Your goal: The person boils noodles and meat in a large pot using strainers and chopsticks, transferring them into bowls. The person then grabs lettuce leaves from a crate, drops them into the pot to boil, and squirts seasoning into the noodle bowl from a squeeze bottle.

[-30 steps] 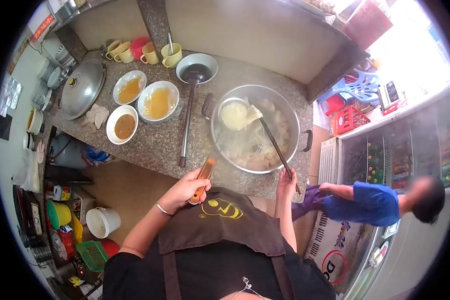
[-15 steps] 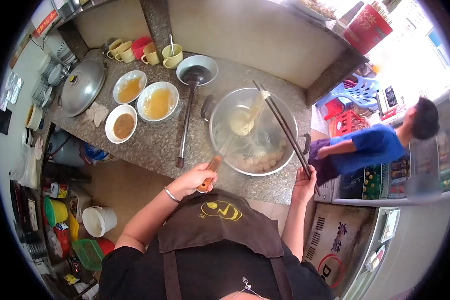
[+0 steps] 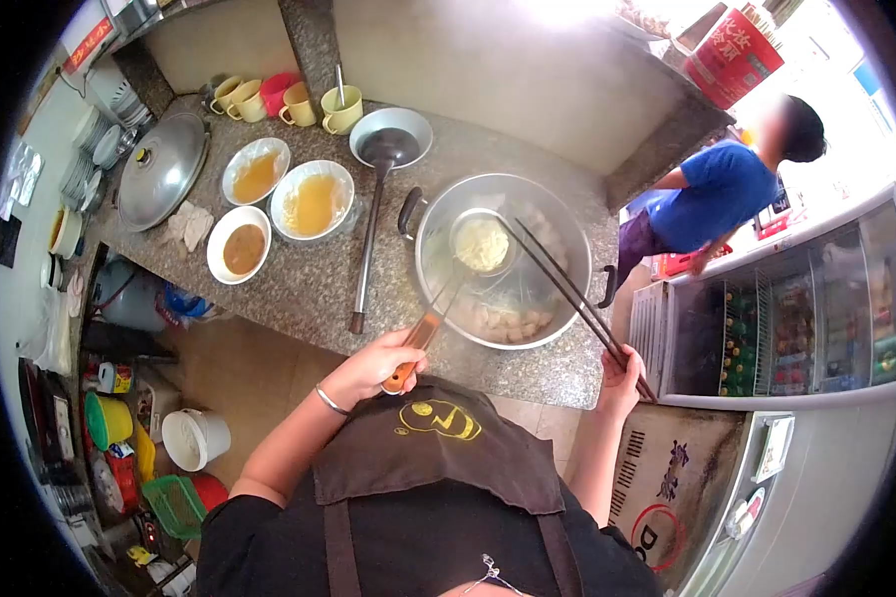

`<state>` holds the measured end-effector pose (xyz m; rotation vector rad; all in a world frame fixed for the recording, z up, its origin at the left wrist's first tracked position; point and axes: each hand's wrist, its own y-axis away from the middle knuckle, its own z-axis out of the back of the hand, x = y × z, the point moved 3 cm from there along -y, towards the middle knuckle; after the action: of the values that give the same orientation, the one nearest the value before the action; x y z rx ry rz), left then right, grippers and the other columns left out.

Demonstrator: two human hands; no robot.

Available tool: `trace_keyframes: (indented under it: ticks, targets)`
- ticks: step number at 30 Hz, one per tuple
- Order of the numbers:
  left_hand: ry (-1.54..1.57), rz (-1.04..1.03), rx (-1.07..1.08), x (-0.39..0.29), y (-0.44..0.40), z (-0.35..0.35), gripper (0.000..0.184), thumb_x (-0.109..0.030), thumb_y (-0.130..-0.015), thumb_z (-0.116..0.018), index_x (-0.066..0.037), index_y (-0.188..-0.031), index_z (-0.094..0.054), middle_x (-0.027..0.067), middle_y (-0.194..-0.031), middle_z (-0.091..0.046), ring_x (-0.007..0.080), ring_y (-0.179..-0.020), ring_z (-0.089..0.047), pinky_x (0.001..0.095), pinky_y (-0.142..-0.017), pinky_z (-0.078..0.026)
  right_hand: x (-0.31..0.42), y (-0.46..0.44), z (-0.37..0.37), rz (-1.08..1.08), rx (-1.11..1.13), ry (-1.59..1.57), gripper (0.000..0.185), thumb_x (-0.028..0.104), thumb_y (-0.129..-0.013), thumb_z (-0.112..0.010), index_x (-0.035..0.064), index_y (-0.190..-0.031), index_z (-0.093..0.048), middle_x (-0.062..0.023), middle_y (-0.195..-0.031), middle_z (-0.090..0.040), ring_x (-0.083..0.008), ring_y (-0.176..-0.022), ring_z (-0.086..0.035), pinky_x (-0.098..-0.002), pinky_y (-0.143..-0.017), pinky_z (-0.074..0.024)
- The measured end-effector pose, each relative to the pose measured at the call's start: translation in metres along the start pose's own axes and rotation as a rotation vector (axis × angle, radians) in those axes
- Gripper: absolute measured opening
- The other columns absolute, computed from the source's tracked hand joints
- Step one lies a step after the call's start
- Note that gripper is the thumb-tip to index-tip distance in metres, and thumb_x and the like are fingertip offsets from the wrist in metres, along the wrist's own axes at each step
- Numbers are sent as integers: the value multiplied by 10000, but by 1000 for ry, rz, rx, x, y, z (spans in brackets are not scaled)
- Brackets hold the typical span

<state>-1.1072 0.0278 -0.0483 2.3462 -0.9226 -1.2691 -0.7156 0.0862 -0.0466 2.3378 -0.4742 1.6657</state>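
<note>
Wrapped in my left hand [image 3: 383, 366] is the wooden handle of a wire strainer [image 3: 424, 329]. Its basket sits inside a wide metal pot [image 3: 551, 332] and holds a clump of pale noodles [image 3: 482, 245]. My right hand [image 3: 620, 380] grips a pair of long dark chopsticks [image 3: 570, 297], whose tips reach over the pot to the edge of the noodles. Pale chunks [image 3: 513, 321] lie in the liquid at the pot's near side.
A ladle [image 3: 372, 239] rests on a metal bowl [image 3: 408, 125] left of the pot. Three bowls of broth, one being the brown-broth bowl [image 3: 245, 250], stand beside a large lid [image 3: 164, 171]. Several mugs [image 3: 342, 110] line the back. A person in blue [image 3: 717, 194] stands beyond the counter.
The noodle strand raised by the chopsticks has dropped into the strainer. My right hand and the chopsticks have shifted slightly lower and to the right. The person in blue has moved farther back.
</note>
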Motion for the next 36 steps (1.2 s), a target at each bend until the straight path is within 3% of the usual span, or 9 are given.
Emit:
trace_keyframes:
  ticks: [5,11,16,21,23,27,31,33,36]
  targets:
    - [-172,-25,-5,-9,49,2,289,-98,-890,-475,-49,-1167,-408,28,-735,-497,106,-486,-512,228,-403,-403,27,-5,21,17,-104,-214,265,253,-925,-501,23,-1039,-568,-83,-954,-625,-192,-827,-616,-297,-787,-518]
    - [24,11,-52,8,22,0,378,-131,-913,-465,-93,-1276,-368,6,-733,-474,60,-455,-427,210,-397,-382,3,-28,34,-47,-57,-173,271,262,-922,-506,42,-1067,-571,-77,-972,-620,-184,-865,-603,-307,-832,-490]
    - [66,32,13,6,59,0,211,-121,-916,-467,-96,-1120,-419,-3,-725,-453,43,-434,-381,210,-368,-338,11,-23,22,-53,-88,-205,280,268,-920,-506,38,-1068,-571,-85,-976,-622,-185,-876,-610,-303,-821,-494]
    - [60,-17,-5,6,25,-16,255,-114,-916,-468,-80,-1156,-388,0,-718,-446,45,-426,-383,203,-362,-346,11,-31,19,-43,-87,-230,280,265,-914,-510,30,-1051,-574,-96,-936,-637,-196,-856,-621,-302,-799,-507]
    - [34,-51,65,2,31,-15,393,-99,-921,-451,-93,-1292,-321,-6,-713,-460,48,-433,-403,202,-357,-366,38,-22,-2,65,-79,-195,282,272,-922,-499,24,-1031,-575,-103,-917,-636,-194,-832,-623,-301,-785,-512]
    - [207,-56,104,9,11,-31,368,-98,-924,-454,-103,-1268,-324,0,-729,-455,44,-446,-412,209,-367,-379,109,-2,-73,292,175,262,260,228,-941,-469,3,-960,-598,-107,-884,-624,-180,-763,-623,-284,-716,-535]
    - [217,-73,124,13,-11,-52,384,-101,-920,-462,-101,-1272,-307,9,-739,-451,76,-480,-440,246,-413,-414,134,44,-189,317,558,777,250,165,-903,-528,-44,-815,-634,-69,-722,-620,-123,-689,-597,-259,-651,-487]
    - [141,-116,113,20,-19,-59,352,-100,-916,-469,-77,-1232,-316,15,-735,-450,95,-499,-460,272,-435,-436,119,59,-230,388,695,1055,129,113,-851,-575,4,-867,-640,-120,-742,-634,-204,-669,-624,-310,-611,-484]
    - [47,-176,95,24,-25,-66,270,-113,-927,-459,-52,-1149,-319,21,-728,-453,103,-514,-480,273,-451,-460,53,49,-261,597,740,1106,98,119,-835,-591,27,-830,-624,-162,-717,-598,-320,-632,-593,-368,-578,-476]
